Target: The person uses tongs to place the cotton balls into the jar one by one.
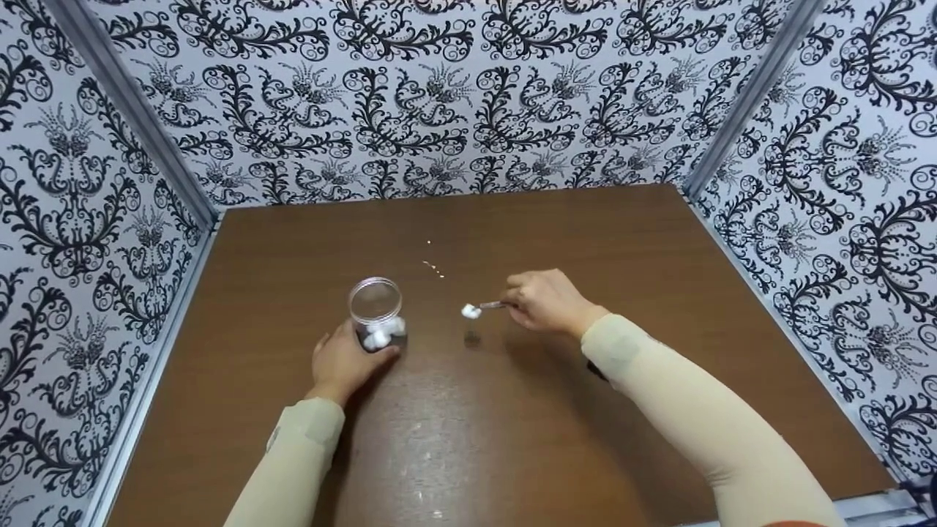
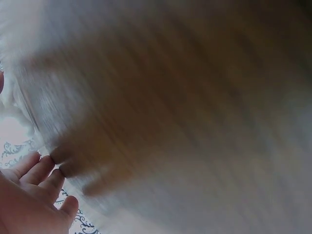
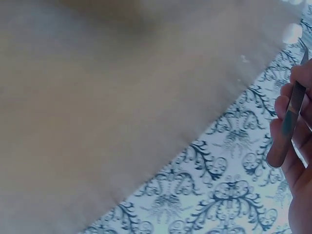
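Note:
A clear jar [image 1: 375, 301] without a lid stands on the table, with white cotton balls [image 1: 378, 337] in its lower part. My left hand [image 1: 345, 362] grips the jar low, thumb along the front and fingers round the left side. In the left wrist view the fingertips [image 2: 45, 168] are low at the left edge. To the right of the jar, my right hand [image 1: 549, 300] pinches metal tweezers [image 3: 291, 117]. Their tips point left and carry a white cotton ball [image 1: 471, 311] above the tabletop.
The brown wooden table [image 1: 585, 227] reaches back to a patterned wall [image 1: 439, 110]. Several small white bits [image 1: 433, 269] lie on it beyond the jar. Patterned side walls [image 1: 842, 241] with metal posts [image 1: 761, 80] border the left and right.

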Motion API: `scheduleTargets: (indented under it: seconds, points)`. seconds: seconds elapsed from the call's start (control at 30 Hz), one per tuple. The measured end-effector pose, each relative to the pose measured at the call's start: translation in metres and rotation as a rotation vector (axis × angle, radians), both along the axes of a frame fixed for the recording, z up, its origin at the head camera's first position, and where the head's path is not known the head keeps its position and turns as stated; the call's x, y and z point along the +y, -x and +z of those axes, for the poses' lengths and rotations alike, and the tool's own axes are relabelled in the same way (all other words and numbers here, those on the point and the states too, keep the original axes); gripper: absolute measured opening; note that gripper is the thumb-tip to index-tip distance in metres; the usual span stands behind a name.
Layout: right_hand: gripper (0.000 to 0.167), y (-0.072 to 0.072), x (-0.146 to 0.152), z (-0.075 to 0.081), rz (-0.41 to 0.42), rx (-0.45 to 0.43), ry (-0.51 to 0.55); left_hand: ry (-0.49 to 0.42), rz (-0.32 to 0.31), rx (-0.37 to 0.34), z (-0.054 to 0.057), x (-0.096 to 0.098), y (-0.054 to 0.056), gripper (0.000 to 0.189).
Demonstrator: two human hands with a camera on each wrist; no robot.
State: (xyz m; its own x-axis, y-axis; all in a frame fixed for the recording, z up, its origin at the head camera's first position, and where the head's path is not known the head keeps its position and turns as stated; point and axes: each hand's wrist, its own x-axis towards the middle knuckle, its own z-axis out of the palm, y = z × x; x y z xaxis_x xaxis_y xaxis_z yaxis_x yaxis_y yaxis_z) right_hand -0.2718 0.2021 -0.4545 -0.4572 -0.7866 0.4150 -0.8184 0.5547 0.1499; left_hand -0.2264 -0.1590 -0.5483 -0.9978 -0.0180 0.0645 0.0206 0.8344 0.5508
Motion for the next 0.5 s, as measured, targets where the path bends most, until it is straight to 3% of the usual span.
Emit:
scheduleTargets:
  seconds: [0.3, 0.5]
  points:
    - [0.008, 0.014, -0.047, 0.037, 0.033, 0.040, 0.035, -0.014, 0.005, 0.026, -0.003, -0.001, 0.000, 0.084]
    - [0.010, 0.015, -0.083, 0.049, 0.059, 0.027, 0.011, -0.021, -0.005, 0.050, -0.003, 0.000, 0.000, 0.089]
